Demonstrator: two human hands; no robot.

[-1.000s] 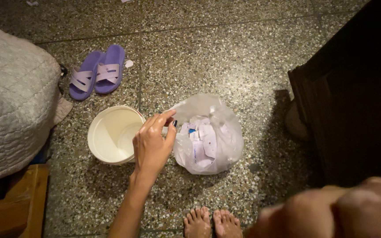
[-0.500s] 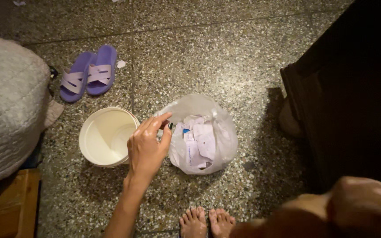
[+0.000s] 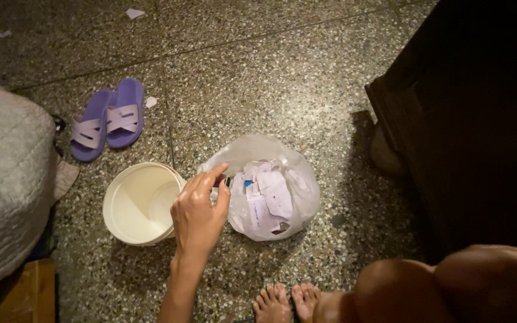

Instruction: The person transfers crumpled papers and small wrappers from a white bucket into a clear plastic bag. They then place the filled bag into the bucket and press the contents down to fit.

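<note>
The left hand (image 3: 197,215) reaches out over the floor and pinches the edge of a clear plastic bag (image 3: 264,191) between thumb and fingers. The bag sits on the speckled floor (image 3: 282,78), just right of the hand, full of crumpled white papers (image 3: 267,197). A white bucket (image 3: 137,203) stands just left of the hand, near the bag. Farther off on the left lie two purple slippers (image 3: 108,119). Bare toes (image 3: 288,302) show at the near edge. The right hand is not seen.
</note>
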